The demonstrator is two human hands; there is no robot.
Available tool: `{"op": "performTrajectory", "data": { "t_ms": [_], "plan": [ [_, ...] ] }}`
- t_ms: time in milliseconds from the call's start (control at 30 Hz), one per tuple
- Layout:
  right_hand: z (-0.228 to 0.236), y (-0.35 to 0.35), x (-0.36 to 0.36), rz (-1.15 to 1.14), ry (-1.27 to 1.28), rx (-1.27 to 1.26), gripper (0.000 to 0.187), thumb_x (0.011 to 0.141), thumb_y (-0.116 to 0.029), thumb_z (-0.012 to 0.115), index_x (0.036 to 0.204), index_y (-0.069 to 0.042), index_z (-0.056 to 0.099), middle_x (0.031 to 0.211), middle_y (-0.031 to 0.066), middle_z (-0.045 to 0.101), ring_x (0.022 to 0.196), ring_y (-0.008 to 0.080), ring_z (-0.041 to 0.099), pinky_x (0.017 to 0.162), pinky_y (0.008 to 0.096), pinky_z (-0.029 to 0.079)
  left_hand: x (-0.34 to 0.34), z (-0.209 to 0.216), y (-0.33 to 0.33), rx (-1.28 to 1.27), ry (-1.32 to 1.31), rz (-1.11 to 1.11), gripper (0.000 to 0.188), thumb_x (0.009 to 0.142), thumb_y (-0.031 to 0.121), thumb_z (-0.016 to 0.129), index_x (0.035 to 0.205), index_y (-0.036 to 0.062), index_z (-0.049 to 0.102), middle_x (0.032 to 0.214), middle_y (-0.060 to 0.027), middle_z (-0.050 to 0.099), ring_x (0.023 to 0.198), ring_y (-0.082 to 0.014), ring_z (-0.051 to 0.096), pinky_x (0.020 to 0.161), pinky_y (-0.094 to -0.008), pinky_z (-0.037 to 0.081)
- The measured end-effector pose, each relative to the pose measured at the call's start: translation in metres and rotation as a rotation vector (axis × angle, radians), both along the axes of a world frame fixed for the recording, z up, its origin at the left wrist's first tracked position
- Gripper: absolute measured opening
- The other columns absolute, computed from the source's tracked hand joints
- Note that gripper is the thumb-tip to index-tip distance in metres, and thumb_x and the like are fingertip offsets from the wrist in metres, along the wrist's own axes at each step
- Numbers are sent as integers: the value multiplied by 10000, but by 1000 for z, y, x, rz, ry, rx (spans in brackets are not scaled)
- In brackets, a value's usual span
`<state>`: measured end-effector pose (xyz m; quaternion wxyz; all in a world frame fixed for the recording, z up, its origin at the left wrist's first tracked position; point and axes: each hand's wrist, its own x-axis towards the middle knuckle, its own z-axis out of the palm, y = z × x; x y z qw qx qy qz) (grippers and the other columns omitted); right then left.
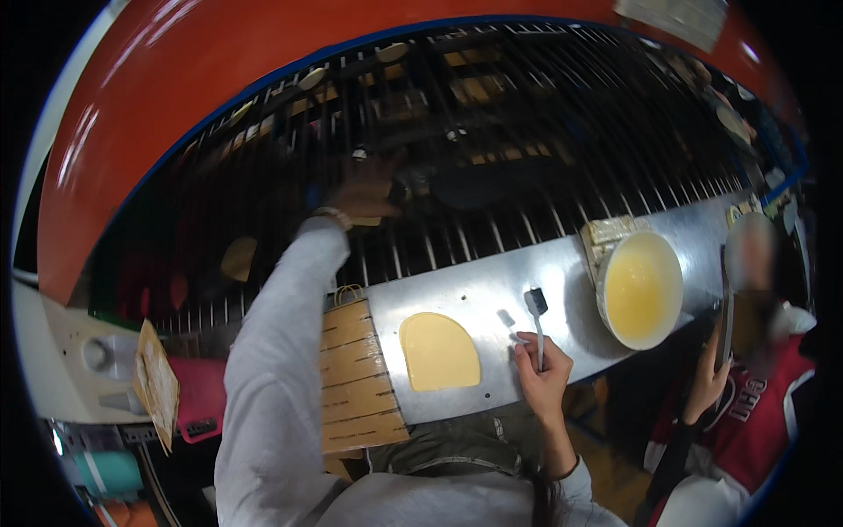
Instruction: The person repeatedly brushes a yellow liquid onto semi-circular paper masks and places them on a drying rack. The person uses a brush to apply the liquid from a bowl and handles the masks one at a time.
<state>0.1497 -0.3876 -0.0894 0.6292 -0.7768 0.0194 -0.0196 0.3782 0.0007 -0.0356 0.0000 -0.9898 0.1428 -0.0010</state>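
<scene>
My left hand [364, 186] is stretched out over the dark slatted conveyor [457, 250] and smeared by motion; its fingers are unclear. A small pale piece [365, 221] lies close beside that hand. In my right hand [544, 378] is a small brush [536, 318], like a toothbrush, with a grey handle and dark bristles pointing away from me. On the metal ledge [448, 299] in front of me lies a flat pale yellow piece [441, 353], rounded on top and straight at the bottom. A white bowl [674, 285] of yellow liquid stands right of the brush.
A brown striped paper bag [356, 378] with handles lies left of the yellow piece. At the right a co-worker in a red-and-white top [760, 408] holds a long thin tool [728, 316]. An orange-red panel [351, 31] curves along the far side. A pink container [195, 391] is at left.
</scene>
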Motion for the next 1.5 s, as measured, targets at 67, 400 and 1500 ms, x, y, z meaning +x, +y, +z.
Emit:
{"op": "performTrajectory", "data": {
  "t_ms": [67,400,1500],
  "plan": [
    [-8,0,-2,-29,-2,32,185,900,-28,752,1081,-16,786,735,-38,634,591,12,430,534,223,333,10,-13,-15,82,80,29,1019,773,365,833,1635,112,352,1433,-237,586,1397,-448,505,1240,-737,99],
    [-9,-4,-3,-19,6,39,187,939,4,703,1116,13,765,745,-27,638,631,31,468,585,221,367,14,-28,-16,109,158,157,709,696,249,912,1333,101,640,1328,-133,689,1295,-335,612,1229,-648,248],
    [27,-21,-30,82,-17,204,207,1018,-83,670,1167,43,737,856,65,728,766,112,683,691,258,508,-164,152,-104,-2599,822,-502,1014,1032,777,273,1666,-11,198,1730,-252,199,1610,-411,184,1308,-603,141]
  ]
}}
